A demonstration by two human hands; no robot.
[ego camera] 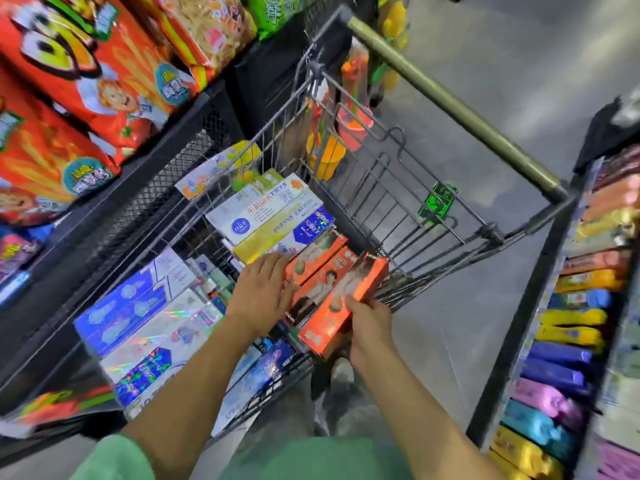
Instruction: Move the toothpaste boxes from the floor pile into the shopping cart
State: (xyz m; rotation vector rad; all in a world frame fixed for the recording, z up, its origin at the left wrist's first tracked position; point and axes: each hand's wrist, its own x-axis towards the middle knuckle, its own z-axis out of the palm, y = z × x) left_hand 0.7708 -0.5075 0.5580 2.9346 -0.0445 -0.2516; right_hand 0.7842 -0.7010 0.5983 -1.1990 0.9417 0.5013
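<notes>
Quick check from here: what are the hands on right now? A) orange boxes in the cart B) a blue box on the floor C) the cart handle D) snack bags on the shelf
A: the right hand grips an orange box over the cart; the left hand rests flat on the orange boxes beside it.

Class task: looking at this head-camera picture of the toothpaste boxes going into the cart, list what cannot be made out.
Head view:
- Floor pile: not visible anywhere.
- Cart bottom: hidden under stacked boxes.
- Orange box print: blurred; right hand covers its near end.
- Boxes under the left hand: covered.
- Snack bags: cut off by the left edge.
</notes>
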